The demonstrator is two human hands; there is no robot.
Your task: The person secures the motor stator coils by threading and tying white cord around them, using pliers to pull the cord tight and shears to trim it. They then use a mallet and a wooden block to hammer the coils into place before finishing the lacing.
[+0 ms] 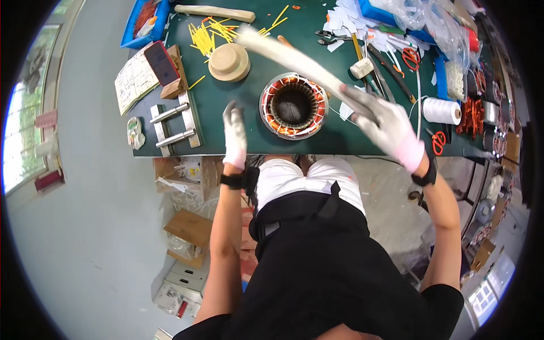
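Observation:
A motor stator stands upright on the green table, its copper windings laced with white cord round a dark round opening. My right hand, in a white and pink glove, is closed round one end of a pale wooden club. The club slants up and left, past the stator's far right side, and its far end is blurred near a round wooden block. Left of the stator, apart from it, my left hand, gloved too, is raised at the table's front edge, fingers stretched out and holding nothing.
Yellow sticks and another wooden club lie at the back. A metal frame, a phone and a notebook are at left. Rightward are a mallet, scissors, and a white cord spool.

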